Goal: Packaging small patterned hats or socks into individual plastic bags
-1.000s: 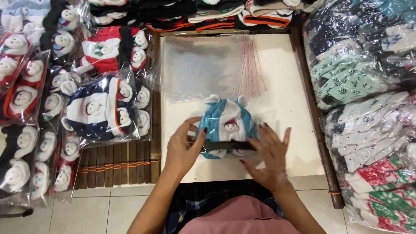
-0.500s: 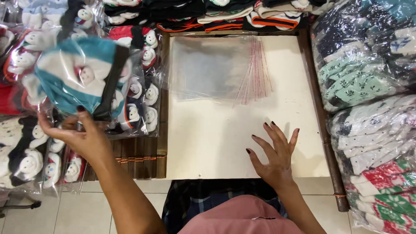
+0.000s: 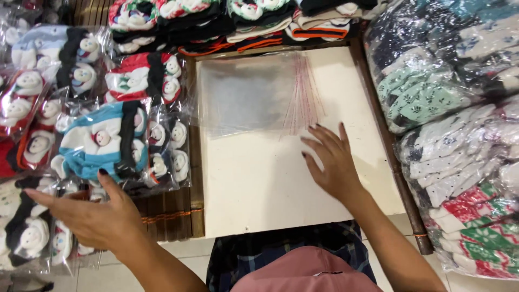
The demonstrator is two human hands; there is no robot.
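Your white table lies in front of you, with piles of bagged knitted goods on both sides. On its far part lies the stack of clear plastic bags with red edge strips. The bagged blue and white knitted piece rests on the left pile, just beyond your left hand, which is open and holds nothing. Your right hand is spread open above the table, its fingertips near the edge of the clear bags.
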